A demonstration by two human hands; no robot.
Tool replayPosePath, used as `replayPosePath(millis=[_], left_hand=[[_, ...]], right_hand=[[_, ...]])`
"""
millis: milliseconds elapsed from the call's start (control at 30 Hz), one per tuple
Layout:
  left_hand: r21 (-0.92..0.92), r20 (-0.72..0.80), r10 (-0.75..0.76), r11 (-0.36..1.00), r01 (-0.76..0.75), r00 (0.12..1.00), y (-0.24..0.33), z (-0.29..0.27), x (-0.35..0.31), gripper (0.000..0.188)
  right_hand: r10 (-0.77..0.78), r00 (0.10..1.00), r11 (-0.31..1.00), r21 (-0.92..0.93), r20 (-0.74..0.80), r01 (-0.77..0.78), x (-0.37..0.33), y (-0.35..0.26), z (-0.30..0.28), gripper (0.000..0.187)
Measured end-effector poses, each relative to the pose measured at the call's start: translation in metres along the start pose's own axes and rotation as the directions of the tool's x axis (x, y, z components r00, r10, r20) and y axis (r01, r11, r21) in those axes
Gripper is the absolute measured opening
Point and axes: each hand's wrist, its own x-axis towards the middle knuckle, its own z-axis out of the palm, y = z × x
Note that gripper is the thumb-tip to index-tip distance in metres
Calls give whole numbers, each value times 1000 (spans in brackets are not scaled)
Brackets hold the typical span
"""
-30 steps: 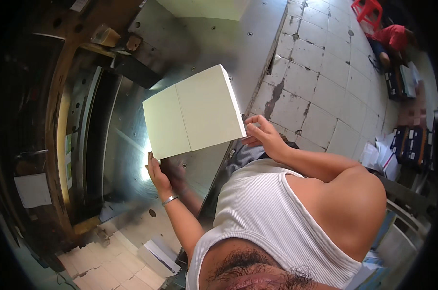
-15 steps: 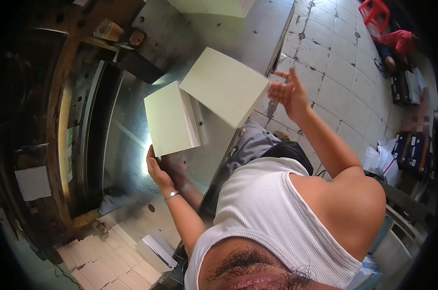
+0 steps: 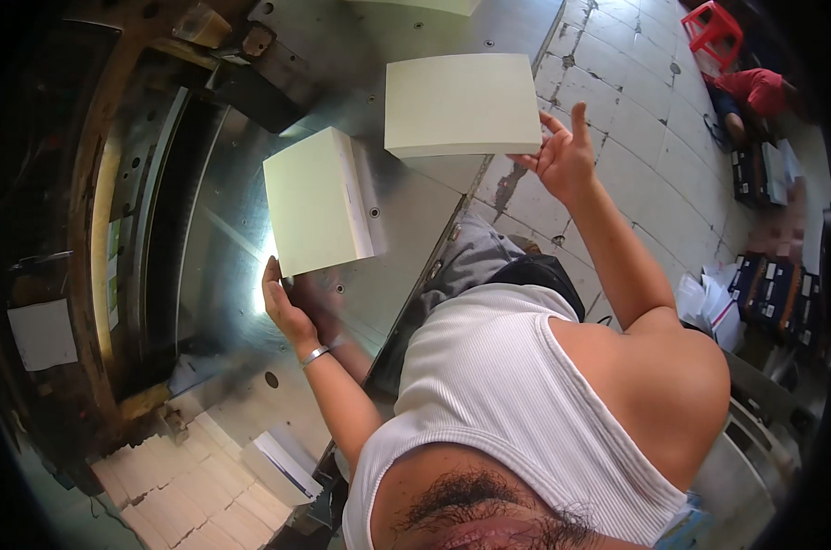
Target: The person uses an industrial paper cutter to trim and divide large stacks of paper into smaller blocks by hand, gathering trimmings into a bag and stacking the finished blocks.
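Two thick blocks of cream paper lie on the shiny metal table. My left hand (image 3: pixel 289 307) has its fingers stretched out along the near corner of the left block (image 3: pixel 313 203), whose right side shows page edges. At the right end of the other block (image 3: pixel 461 103), my right hand (image 3: pixel 564 160) is open, palm up with the thumb raised. Its fingertips are at that block's right edge, partly hidden under it. This block's right end reaches past the table's edge. A gap separates the two blocks.
The metal table (image 3: pixel 406 220) has small round holes. A dark machine slot (image 3: pixel 172 247) runs along its left. Stacked paper (image 3: pixel 186 486) stands at the lower left. Beyond the table, on the tiled floor (image 3: pixel 658 183), are a red stool (image 3: pixel 713 35) and a crouching person in red.
The right block has turned counterclockwise, its right end swinging away from me, with my right hand moving along. The left block and my left hand appear slightly farther up and left.
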Motion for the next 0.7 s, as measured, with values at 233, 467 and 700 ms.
replayPosePath(millis=[233, 467, 700], left_hand=[[-41, -9, -2, 999, 2, 1000, -4, -8, -1, 66], [-78, -24, 4, 997, -6, 1000, 1, -3, -2, 64], [-105, -38, 0, 994, -4, 999, -1, -4, -3, 62]], right_hand=[[-63, 981, 997, 37, -185, 71, 6, 27, -19, 112], [-85, 976, 996, -25, -198, 81, 14, 8, -4, 113], [-166, 978, 978, -151, -129, 146, 4, -5, 26, 84]])
